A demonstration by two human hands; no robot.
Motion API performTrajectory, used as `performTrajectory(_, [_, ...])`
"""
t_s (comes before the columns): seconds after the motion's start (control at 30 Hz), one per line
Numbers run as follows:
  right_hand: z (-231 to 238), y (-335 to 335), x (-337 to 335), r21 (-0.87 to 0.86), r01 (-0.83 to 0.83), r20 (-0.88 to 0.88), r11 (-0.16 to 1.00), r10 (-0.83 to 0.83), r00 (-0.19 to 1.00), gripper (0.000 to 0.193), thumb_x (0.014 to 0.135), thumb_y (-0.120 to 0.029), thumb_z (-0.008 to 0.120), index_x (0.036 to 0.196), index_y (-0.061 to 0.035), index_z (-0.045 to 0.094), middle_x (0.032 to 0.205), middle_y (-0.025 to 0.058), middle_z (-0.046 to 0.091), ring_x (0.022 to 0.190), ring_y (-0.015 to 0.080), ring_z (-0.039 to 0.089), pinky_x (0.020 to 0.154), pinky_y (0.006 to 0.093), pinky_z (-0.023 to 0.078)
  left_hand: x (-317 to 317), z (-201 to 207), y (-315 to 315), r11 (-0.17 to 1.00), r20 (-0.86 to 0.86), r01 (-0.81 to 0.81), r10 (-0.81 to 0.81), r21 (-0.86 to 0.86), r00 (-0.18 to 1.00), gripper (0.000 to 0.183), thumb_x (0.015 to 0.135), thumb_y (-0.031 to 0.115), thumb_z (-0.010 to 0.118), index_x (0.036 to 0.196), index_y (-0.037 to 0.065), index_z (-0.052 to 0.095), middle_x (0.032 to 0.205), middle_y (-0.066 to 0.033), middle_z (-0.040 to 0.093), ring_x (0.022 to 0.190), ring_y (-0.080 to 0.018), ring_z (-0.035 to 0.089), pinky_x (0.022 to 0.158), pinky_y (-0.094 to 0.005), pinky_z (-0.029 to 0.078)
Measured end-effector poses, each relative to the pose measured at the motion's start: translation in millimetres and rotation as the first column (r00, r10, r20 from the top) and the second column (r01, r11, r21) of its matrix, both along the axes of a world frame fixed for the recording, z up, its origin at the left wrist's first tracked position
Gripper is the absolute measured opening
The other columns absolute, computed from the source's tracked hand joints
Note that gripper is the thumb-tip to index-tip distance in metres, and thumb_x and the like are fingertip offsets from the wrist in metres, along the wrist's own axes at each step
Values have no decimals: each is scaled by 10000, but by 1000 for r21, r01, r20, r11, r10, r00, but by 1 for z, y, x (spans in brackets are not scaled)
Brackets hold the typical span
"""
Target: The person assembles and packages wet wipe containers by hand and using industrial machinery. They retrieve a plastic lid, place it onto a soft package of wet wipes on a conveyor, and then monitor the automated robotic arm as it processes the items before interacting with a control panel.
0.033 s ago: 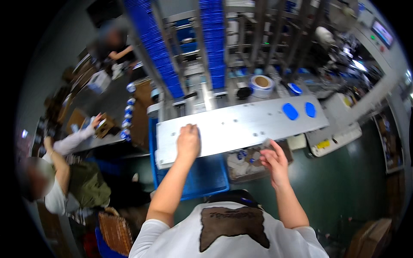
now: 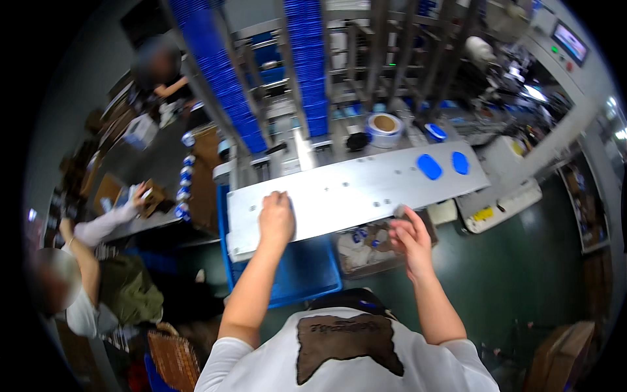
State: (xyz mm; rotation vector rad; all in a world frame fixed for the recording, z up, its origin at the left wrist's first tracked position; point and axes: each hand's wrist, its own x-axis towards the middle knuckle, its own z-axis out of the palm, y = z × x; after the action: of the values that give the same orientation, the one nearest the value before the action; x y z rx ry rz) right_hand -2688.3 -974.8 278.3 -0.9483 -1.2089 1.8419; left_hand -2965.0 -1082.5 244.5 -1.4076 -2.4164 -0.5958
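A long pale metal plate (image 2: 353,189) stretches across in front of me. My left hand (image 2: 277,221) rests on its left part with the fingers curled together and downward; whatever they may hold is hidden. Just off the front edge, right of the middle, my right hand (image 2: 413,242) is raised with its fingers bent. A small greyish bit shows at its fingertips, too small to name. Two flat blue rounded pieces lie at the plate's right end, a larger one (image 2: 429,167) and a narrower one (image 2: 460,163). Neither hand touches them.
Tall stacks of blue pieces (image 2: 307,72) stand in metal racks behind the plate, near a tape roll (image 2: 385,129). Below sit a blue tray (image 2: 304,277) and a bin of scraps (image 2: 356,251). A machine screen (image 2: 570,43) is far right. Two other people work at the left.
The whole scene has shifted slightly leftward in view. Both hands keep nearly the same places relative to the plate, and the blue pieces have not moved on it.
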Motion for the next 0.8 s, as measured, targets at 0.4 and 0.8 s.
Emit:
performTrajectory(0.4, [-57,196,12,853,-189,473,486,-568,673,900,641,-171,746,1391,-132,251,1155,224,481,1033,394,459,928,426,348,8,-9,1,994,93,-109,106,20,990,583,689,264,681,1169,-21,512,1196,-203,439,1100,-381,357,936,-471,324])
performTrajectory(0.8, [-40,87,-53,671,-178,323,720,-69,944,950,614,-149,765,1389,-77,220,1080,135,557,966,242,532,865,352,407,12,16,-12,977,58,-118,110,177,992,632,723,290,700,1208,-32,454,1257,-196,416,1169,-366,359,993,-430,312])
